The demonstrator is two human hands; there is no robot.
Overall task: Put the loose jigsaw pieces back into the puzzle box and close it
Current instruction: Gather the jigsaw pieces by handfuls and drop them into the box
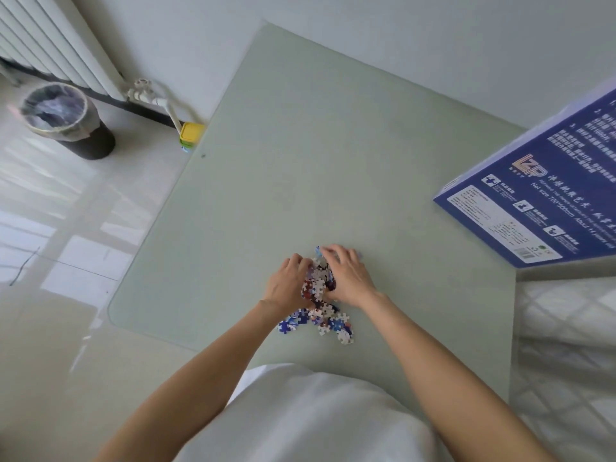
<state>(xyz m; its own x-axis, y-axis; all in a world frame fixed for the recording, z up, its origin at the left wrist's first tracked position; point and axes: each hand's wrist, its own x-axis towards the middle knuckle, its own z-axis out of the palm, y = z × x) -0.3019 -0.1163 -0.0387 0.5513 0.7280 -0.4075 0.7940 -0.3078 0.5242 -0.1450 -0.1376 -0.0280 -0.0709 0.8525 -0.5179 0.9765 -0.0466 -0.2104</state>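
Observation:
A heap of small blue, white and dark jigsaw pieces (pixel 318 285) lies on the pale green table (pixel 300 161), near its front edge. My left hand (pixel 289 285) and my right hand (pixel 346 278) cup the heap from both sides, fingers curled round the pieces between them. More loose pieces (pixel 320 323) lie spread just below my wrists. The blue puzzle box (pixel 533 195) with white print lies at the table's right edge, well apart from both hands; whether it is open cannot be told.
A white quilted surface (pixel 566 345) adjoins the table on the right. On the floor at the left stand a lined waste bin (pixel 66 121), a radiator (pixel 50 45) with a pipe, and a small yellow-green container (pixel 190 135) by the table's corner.

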